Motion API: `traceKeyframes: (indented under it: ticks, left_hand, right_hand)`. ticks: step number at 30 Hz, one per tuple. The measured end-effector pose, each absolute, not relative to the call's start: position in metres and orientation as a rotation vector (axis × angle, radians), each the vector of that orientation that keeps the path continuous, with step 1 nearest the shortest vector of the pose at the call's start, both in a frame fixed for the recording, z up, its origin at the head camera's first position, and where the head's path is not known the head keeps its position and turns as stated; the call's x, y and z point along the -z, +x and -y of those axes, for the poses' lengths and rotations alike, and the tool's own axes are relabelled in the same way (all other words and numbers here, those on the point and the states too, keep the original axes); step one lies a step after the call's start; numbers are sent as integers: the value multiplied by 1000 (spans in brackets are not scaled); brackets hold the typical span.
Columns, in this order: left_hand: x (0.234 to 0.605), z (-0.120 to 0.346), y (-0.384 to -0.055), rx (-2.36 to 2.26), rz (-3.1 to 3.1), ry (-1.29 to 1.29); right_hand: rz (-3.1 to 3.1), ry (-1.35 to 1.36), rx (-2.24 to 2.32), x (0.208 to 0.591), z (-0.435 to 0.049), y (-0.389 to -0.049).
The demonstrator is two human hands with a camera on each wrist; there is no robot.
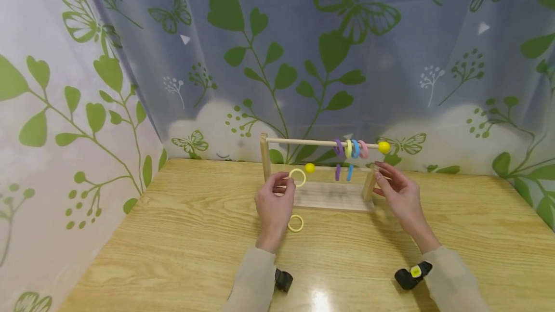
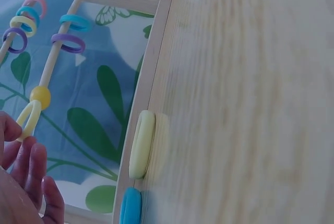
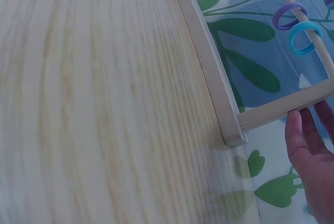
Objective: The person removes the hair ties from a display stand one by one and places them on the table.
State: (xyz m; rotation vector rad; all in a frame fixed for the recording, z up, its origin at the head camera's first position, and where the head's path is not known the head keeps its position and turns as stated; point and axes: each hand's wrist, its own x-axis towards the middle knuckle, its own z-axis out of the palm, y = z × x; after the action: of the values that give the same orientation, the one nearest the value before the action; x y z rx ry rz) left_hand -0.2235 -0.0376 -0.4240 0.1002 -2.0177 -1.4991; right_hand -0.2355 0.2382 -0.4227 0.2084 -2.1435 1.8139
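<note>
This looks like ring threading: the left hand (image 1: 275,201) pinches a pale yellow ring (image 1: 305,179) just beside the yellow ball (image 1: 310,168) on the lower rod (image 2: 51,67); the right hand (image 1: 401,196), loosely extended, touches the post (image 1: 368,187); next probably calls for centring ring over ball

On the desk (image 1: 195,254), before the curtain (image 1: 277,85), stands a two-rod rack (image 1: 334,196). Its upper rod (image 1: 303,142) runs rightward from the left post (image 1: 265,158), four rings (image 1: 349,149) near the end ball (image 1: 383,147). The lower rod (image 2: 50,67) runs leftward from the right post (image 1: 369,182), carrying two rings (image 1: 337,172) before its tip ball (image 1: 310,168). The left hand (image 1: 275,203) holds a ring (image 2: 35,117) beside that tip; the right hand (image 1: 403,195) touches the right post. Another ring (image 2: 142,144) lies in front.
</note>
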Motion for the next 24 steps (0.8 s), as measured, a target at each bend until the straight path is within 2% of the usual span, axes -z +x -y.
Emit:
traceKeyframes:
  ticks: [24]
  left_hand:
    - [423,48,-212,1567,2239,-59]
  right_hand:
    - [2138,210,-1830,421,-238,-235]
